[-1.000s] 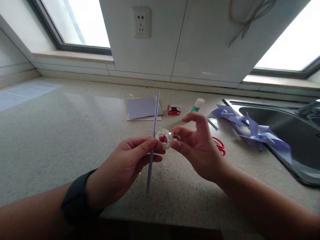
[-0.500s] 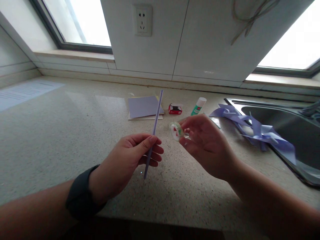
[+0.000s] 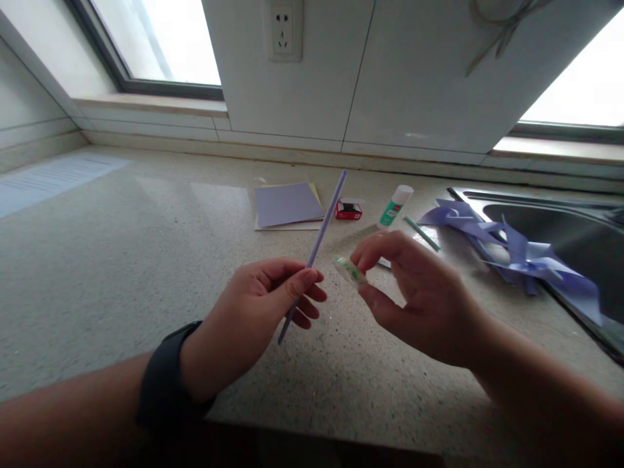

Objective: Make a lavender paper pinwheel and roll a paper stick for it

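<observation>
A thin purple paper tube [image 3: 325, 224] slants up and to the right, pinched between the thumb and fingers of my left hand [image 3: 273, 292]. Above the counter, my right hand [image 3: 419, 286] grips a small roll of clear tape [image 3: 350, 269] at its edge, turned nearly side-on, with green marks on it. Tube and tape are apart. Beyond the hands lie a stack of purple paper squares [image 3: 287, 205], a small red and black box [image 3: 348, 209] and a white and green glue stick [image 3: 395, 206]. A thin green stick [image 3: 422, 234] rests behind my right hand.
Purple paper pinwheels [image 3: 524, 257] lie at the right, over the edge of the steel sink [image 3: 550, 218]. A printed sheet [image 3: 53, 179] lies at the far left of the speckled counter [image 3: 146, 260]. A wall socket [image 3: 283, 31] is above the back edge.
My right hand has turned the tape roll from showing its open ring to nearly edge-on. The paper tube in my left hand leans further right. The view has shifted slightly.
</observation>
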{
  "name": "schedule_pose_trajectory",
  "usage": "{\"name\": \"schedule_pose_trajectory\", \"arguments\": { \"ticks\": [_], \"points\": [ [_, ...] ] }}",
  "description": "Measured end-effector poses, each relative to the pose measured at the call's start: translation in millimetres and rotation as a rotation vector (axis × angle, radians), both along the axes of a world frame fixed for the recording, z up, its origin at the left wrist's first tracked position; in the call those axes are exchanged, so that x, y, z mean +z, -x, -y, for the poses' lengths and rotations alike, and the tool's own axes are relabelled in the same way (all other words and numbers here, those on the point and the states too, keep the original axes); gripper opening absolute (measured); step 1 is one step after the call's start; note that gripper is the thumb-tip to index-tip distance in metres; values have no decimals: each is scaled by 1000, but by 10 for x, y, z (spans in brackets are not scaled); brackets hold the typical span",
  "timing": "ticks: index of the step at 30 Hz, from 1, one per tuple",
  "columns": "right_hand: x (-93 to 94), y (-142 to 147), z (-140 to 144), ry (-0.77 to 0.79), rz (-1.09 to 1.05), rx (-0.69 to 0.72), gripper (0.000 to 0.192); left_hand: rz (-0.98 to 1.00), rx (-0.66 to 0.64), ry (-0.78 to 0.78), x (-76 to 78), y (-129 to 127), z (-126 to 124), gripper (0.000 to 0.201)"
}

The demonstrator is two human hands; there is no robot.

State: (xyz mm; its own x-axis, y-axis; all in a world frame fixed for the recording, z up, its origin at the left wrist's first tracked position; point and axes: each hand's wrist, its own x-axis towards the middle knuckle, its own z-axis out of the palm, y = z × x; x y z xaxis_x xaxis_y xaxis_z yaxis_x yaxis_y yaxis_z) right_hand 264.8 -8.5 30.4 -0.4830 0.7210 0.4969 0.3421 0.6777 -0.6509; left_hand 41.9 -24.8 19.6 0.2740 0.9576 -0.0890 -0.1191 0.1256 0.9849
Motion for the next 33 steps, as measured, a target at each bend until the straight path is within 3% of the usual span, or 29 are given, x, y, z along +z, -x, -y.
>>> {"name": "schedule_pose_trajectory", "arguments": {
  "ticks": [14, 25, 33],
  "points": [
    [11, 25, -19, -48, 30, 86, 28, -75, -52, -1, 3, 23, 25, 19],
    [-34, 26, -2, 130, -90, 103, 23, -135, 9, -13, 29, -8, 30, 20],
    [-109, -11, -117, 437, -357, 187, 21, -129, 69, 3, -32, 35, -14, 24]
  ]
}}
